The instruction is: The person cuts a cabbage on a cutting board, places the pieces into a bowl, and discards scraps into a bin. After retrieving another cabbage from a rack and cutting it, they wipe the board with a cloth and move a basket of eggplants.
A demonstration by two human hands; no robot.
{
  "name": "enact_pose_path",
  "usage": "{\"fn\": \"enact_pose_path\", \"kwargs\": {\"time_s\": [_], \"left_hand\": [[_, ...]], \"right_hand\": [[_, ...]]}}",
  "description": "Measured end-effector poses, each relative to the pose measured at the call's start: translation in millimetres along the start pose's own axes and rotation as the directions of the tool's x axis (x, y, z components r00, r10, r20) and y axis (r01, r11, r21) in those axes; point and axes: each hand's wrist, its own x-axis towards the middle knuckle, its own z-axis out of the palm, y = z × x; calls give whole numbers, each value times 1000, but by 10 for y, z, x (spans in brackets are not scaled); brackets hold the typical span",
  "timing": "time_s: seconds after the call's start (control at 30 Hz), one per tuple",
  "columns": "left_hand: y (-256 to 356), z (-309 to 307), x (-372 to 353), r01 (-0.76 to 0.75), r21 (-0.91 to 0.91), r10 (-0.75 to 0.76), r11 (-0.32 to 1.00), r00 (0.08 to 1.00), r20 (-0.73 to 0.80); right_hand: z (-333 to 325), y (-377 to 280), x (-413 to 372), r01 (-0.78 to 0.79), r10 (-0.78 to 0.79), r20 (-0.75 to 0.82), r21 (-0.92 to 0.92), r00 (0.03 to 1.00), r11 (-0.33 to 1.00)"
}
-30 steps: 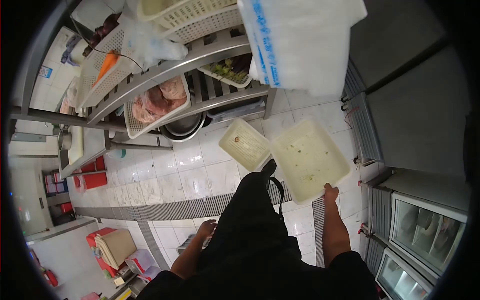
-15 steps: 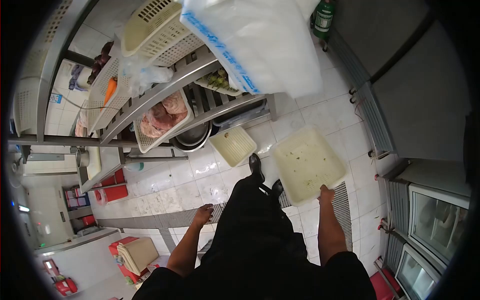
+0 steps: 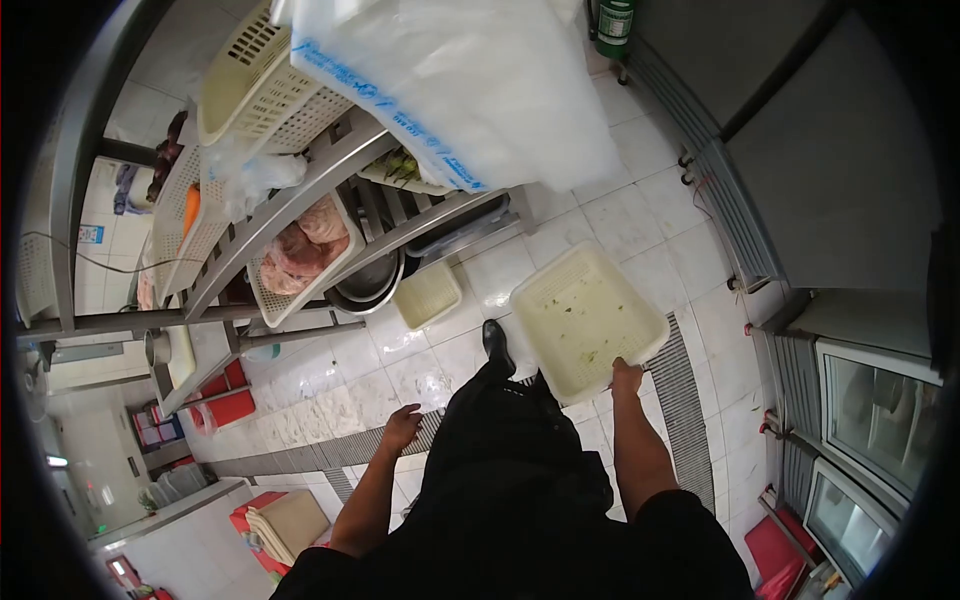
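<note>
My right hand [image 3: 626, 377] grips the near rim of a shallow cream plastic basket [image 3: 570, 340]. Bits of green scrap lie on the basket's bottom, and it is held out over the floor in front of my right side. Beside my left leg hangs my left hand [image 3: 403, 427], loosely curled with a finger standing out, and nothing shows in it. A smaller cream tray [image 3: 440, 292] sits on the tiles by the rack, ahead of my shoe [image 3: 496, 346].
A metal rack [image 3: 370, 148] at the left holds baskets, raw meat [image 3: 298, 247], a metal bowl [image 3: 374, 280] and a large stack of clear plastic bags [image 3: 470, 90]. Grey cabinets [image 3: 830, 150] and glass-door fridges [image 3: 880, 405] line the right. A drain grate [image 3: 693, 425] crosses the wet-looking tiled floor.
The view has shifted forward past the rack. The basket, still in my right hand, has swung slightly left in view. More of the smaller tray is now hidden at the rack.
</note>
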Motion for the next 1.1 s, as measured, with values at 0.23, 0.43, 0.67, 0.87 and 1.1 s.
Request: {"fn": "enact_pose_path", "kwargs": {"time_s": [0.23, 0.43, 0.67, 0.87, 1.1], "left_hand": [[-162, -98, 81, 113, 145, -121, 983, 991, 49], [-155, -101, -180, 119, 154, -119, 981, 993, -9], [-366, -46, -335, 71, 206, -51, 976, 994, -97], [-557, 6, -357, 84, 299, -95, 951, 995, 21], [-583, -44, -47, -205, 340, 224, 918, 974, -20]], "right_hand": [[30, -368, 507, 28, -32, -60, -70, 998, 997], [389, -1581, 713, -115, 82, -166, -198, 983, 973], [1013, -2131, 1604, -32, 9, 169, 134, 986, 990], [974, -1244, 1949, 288, -109, 632, -187, 767, 939], [-269, 1048, 833, 655, -445, 747, 17, 494, 755]]}}
